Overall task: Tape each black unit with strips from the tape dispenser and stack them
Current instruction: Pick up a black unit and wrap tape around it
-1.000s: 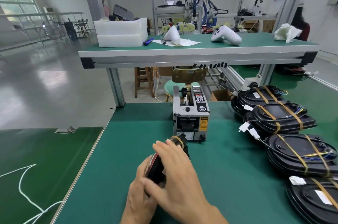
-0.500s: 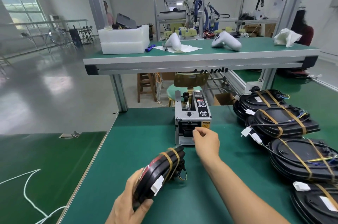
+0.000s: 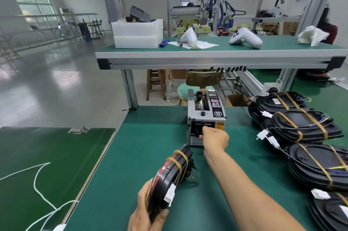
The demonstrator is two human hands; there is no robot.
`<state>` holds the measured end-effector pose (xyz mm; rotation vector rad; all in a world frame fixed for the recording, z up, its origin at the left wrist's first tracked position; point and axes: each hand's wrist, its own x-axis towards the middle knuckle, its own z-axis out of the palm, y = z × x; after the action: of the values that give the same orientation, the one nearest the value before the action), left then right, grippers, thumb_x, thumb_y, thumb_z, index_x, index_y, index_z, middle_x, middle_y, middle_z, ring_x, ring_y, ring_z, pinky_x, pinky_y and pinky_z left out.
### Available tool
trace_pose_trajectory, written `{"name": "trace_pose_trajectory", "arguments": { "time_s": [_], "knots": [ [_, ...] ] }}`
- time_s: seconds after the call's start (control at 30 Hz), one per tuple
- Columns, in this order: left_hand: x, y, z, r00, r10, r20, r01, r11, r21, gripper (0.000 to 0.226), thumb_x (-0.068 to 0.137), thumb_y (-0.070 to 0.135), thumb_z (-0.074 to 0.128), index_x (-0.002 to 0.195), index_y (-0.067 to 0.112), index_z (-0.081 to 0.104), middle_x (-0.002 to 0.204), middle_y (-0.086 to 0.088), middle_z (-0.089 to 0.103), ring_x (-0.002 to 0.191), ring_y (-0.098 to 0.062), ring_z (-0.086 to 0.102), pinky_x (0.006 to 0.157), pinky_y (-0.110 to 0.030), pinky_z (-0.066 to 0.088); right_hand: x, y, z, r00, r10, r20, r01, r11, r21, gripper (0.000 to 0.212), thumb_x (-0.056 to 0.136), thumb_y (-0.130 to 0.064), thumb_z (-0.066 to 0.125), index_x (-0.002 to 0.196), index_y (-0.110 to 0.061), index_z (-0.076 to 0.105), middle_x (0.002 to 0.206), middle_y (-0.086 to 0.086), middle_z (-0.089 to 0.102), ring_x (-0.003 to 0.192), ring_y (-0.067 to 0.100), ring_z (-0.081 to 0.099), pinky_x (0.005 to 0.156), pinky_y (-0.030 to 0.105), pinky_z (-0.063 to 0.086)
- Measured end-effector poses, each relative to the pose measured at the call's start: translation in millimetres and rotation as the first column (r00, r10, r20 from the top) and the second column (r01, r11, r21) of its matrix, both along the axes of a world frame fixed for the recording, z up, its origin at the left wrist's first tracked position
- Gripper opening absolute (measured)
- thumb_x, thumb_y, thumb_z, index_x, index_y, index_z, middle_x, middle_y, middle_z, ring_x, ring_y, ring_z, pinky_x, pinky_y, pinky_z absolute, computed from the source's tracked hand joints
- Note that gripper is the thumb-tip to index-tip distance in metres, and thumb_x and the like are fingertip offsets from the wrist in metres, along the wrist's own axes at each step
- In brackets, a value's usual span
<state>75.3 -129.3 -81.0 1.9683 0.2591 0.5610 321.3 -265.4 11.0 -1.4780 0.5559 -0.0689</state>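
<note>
My left hand (image 3: 148, 210) grips a black unit (image 3: 172, 176) on its edge above the green mat; two brown tape bands cross its far end and a white tag hangs from its side. My right hand (image 3: 214, 137) is at the mouth of the grey tape dispenser (image 3: 206, 117), fingers curled and pinching at the outlet; the strip itself is too small to make out. Taped black units lie stacked along the right: a far stack (image 3: 280, 102), a second stack (image 3: 305, 127), a third stack (image 3: 320, 164) and a near one (image 3: 331, 210).
A raised shelf (image 3: 216, 55) spans the bench behind the dispenser, carrying white foam boxes (image 3: 137, 33) and white shells (image 3: 244, 38). A lower green table (image 3: 47, 164) with a white cord lies to the left. A stool (image 3: 199, 83) stands behind the bench.
My right hand left the black unit and reached forward to the dispenser's outlet. My left hand alone now holds the unit, tilted on edge and drawn slightly nearer.
</note>
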Motion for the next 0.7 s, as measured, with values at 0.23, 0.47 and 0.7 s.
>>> {"name": "trace_pose_trajectory", "arguments": {
  "time_s": [0.23,0.47,0.7],
  "knots": [
    [-6,-2,6,0.999,-0.041,-0.021,0.042,0.998,0.05,0.078,0.072,0.101,0.047,0.142,0.076,0.022,0.127,0.043,0.061,0.097,0.012,0.071,0.074,-0.006,0.052,9,2,-7,0.998,-0.058,-0.027,0.059,0.997,0.042,0.01,0.083,-0.012,0.074,0.075,-0.017,0.072,0.04,-0.015,0.06,0.058,0.012,0.072,0.053,0.023,0.047],
    [-6,1,2,0.998,-0.058,-0.019,0.059,0.996,0.069,0.076,0.078,0.098,0.046,0.145,0.074,0.019,0.136,0.043,0.056,0.108,0.012,0.068,0.08,-0.002,0.048,-39,-13,7,0.983,0.172,0.064,-0.172,0.985,-0.004,0.011,0.089,-0.013,0.072,0.078,-0.013,0.074,0.067,-0.003,0.071,0.07,0.016,0.064,0.058,0.025,0.043],
    [-4,3,-4,0.995,-0.096,-0.013,0.097,0.993,0.069,0.073,0.09,0.085,0.051,0.153,0.063,0.021,0.145,0.031,0.058,0.123,0.004,0.065,0.095,-0.006,0.047,-136,-34,30,0.684,0.68,0.264,-0.681,0.725,-0.101,0.015,0.088,-0.015,0.078,0.074,-0.018,0.077,0.124,-0.015,0.072,0.116,-0.006,0.064,0.099,0.026,0.044]
  ]
}}
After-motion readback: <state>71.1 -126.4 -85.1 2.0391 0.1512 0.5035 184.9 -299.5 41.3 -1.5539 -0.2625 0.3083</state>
